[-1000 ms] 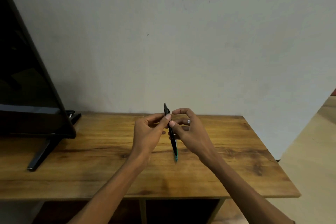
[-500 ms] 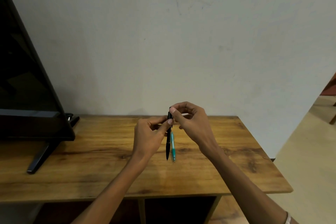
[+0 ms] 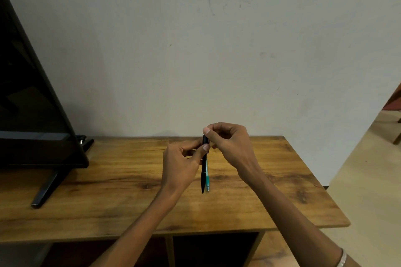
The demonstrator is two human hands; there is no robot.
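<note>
A black pen point(image 3: 203, 176) hangs upright, tip down, above the middle of the wooden table point(image 3: 112, 199). My left hand point(image 3: 182, 165) pinches its upper barrel between thumb and fingers. My right hand point(image 3: 230, 147) curls over the pen's top end, its thumb tip on the cap. A teal pen point(image 3: 207, 178) shows just right of the black one, tip down; its upper part is hidden by my fingers, so I cannot tell which hand holds it.
A black television point(image 3: 32, 110) stands on the table's left part, its stand leg point(image 3: 46, 188) reaching toward the front. A pale wall rises right behind the table. The table's right edge drops to a light floor point(image 3: 364, 191). Dark shelf openings lie below the tabletop.
Both hands have risen a little with the pens. The black pen has swung from a tilt to hanging straight down, and my right thumb has come onto its top end.
</note>
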